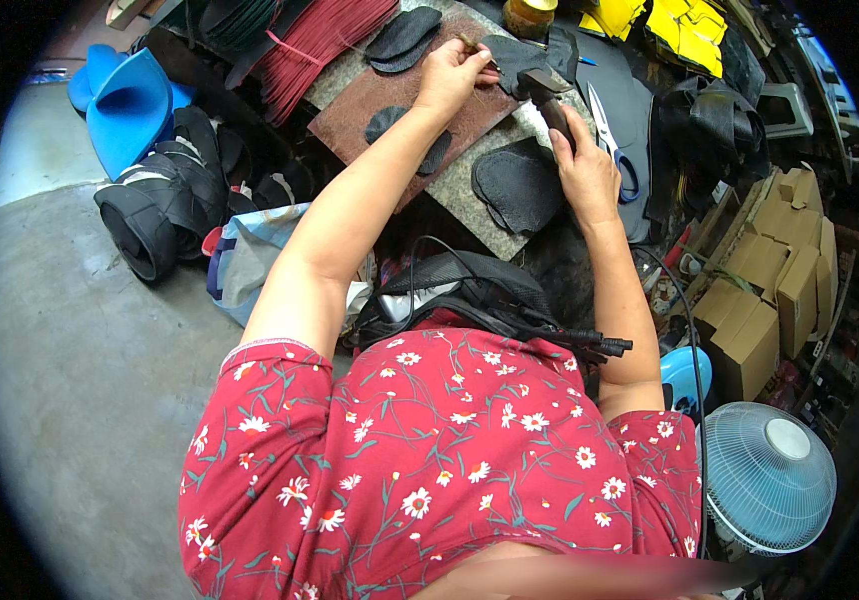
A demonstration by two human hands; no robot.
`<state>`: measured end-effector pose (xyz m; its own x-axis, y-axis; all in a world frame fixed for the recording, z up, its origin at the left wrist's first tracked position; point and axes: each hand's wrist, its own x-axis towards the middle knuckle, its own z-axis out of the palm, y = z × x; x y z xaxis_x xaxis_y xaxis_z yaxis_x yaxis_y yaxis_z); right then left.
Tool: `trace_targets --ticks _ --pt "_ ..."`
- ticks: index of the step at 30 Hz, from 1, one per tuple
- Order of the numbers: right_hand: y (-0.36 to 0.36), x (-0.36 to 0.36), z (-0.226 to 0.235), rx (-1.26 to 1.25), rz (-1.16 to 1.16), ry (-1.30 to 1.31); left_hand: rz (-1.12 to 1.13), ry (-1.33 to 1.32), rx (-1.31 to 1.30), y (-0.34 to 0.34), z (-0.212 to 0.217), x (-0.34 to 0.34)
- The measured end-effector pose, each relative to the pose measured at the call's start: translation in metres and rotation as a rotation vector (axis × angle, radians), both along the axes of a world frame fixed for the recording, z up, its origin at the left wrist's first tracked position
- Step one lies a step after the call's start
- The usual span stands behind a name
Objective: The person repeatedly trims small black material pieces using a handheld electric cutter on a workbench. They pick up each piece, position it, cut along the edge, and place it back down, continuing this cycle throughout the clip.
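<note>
My right hand [590, 170] is closed round the dark handle of a hammer [544, 84], whose metal head is just right of my left hand. With fingers pinched together, my left hand [458, 75] holds something small and thin; a brownish-yellow end [468, 43] shows above the fingers, but its kind is unclear. Both hands are over a reddish-brown board [350, 125] lying on a speckled stone slab [485, 205]. Beside the left fingertips lies a dark cut piece [512, 58]. Under my left forearm is another black oval piece [435, 155], partly hidden.
Black shaped pieces [518, 185] lie on the slab, and more [402, 40] at the far left. Scissors [605, 130] with blue handles rest on a dark sheet at right. Red strips [300, 60], a jar [530, 17], cardboard boxes [750, 290] and a fan [770, 480] stand around.
</note>
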<state>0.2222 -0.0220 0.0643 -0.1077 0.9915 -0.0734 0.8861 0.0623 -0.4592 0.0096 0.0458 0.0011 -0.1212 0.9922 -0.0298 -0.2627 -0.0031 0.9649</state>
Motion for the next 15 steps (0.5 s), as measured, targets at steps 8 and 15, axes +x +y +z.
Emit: trace_targets --ticks 8,15 --pt "0.007 0.011 0.002 -0.03 -0.003 0.011 -0.075 0.324 0.092 -0.004 -0.005 -0.003" --pt "0.012 0.012 -0.006 -0.087 -0.066 0.162 -0.092 0.336 0.113 -0.006 0.0 -0.002"
